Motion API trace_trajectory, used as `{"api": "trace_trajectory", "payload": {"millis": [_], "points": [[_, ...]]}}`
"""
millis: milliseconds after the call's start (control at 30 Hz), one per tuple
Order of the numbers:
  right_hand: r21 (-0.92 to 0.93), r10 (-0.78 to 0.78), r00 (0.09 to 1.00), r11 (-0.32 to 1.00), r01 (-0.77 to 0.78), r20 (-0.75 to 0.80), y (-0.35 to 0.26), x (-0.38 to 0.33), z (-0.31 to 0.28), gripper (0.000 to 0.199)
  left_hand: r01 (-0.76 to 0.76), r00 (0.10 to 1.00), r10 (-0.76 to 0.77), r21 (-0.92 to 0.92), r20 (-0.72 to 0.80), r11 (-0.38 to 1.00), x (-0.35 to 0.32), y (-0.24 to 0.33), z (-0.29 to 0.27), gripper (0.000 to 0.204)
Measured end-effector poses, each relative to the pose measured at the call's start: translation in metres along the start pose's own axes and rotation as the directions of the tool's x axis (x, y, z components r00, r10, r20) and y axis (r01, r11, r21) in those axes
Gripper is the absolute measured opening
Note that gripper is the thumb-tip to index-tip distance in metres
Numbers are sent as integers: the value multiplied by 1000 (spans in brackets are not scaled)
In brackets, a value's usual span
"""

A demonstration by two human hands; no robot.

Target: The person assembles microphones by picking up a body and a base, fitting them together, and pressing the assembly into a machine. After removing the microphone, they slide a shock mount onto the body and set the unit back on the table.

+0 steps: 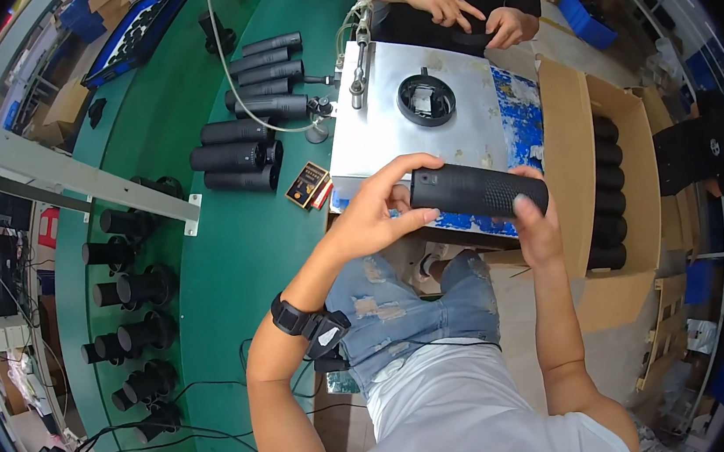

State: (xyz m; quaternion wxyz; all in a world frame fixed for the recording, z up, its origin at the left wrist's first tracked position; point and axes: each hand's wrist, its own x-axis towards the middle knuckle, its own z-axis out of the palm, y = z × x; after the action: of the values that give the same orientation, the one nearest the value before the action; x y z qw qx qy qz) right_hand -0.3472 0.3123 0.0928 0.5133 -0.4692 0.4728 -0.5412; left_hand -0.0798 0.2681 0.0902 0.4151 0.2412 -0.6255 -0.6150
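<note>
Between both hands I hold a black cylindrical housing (475, 189), lying nearly level, with a dotted grille of small holes toward its right end. My left hand (387, 210) grips its left end, thumb below and fingers over the top. Around the right end curls my right hand (538, 221), its thumb pressed on the near side. Just beyond the cylinder stands a silver metal box (467, 131) with a round black fixture (426, 100) set on top. A metal clamp lever (359, 81) is mounted at the box's left edge.
Several black cylinders (236, 157) lie on the green table (226, 275) to the left. A cardboard box (639, 254) at right holds more. Black cup-shaped parts (143, 287) stand at far left. A small dark card box (306, 184) lies nearby. Across, a co-worker's hands (445, 7) handle a dark part.
</note>
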Motion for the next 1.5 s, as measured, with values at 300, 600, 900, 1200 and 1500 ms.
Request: {"api": "trace_trajectory", "payload": {"millis": [300,600,900,1200,1500], "points": [[71,-351,913,936,344,207,-19,84,42,64,193,976,-215,-346,-26,918,28,-33,-13,55],[-260,-370,911,876,407,179,24,192,52,47,170,900,-217,-155,-377,973,2,-34,-84,34],[-696,-628,777,574,431,-37,58,186,83,51,141,785,101,336,-611,931,60,-64,-178,26],[-592,-576,809,613,523,119,71,198,60,55,448,889,-20,861,-457,242,137,-109,-237,44],[-591,-544,828,628,507,133,65,206,58,57,306,925,71,840,-374,448,108,-108,-243,57]]}}
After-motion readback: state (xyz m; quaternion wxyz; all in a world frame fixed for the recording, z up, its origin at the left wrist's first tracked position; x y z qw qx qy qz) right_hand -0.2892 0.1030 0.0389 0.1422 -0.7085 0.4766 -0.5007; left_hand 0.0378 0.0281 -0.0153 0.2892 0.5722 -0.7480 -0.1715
